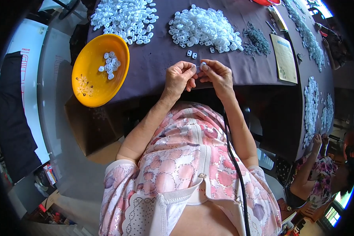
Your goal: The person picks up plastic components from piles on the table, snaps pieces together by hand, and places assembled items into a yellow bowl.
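Note:
My left hand (179, 80) and my right hand (217, 78) meet just over the near edge of the cloth-covered table. Between right thumb and forefinger sits a small white plastic piece (203, 64). The left fingertips are pinched close beside it, on a small pale part mostly hidden by the fingers. Just beyond the hands lie a few loose white pieces (192, 54) with dark holes. Behind them rises a big heap of white oval pieces (206, 29). To its right is a pile of tiny grey-green parts (257, 40), too small to make out singly.
An orange-yellow bowl (82, 59) with some white pieces overhangs the table's left edge, above a cardboard box (86, 133). Another white heap (124, 17) lies far left. A tan envelope (284, 59) is at the right. Another person (316, 173) works at the right-hand table. A black cable (238, 169) hangs down my front.

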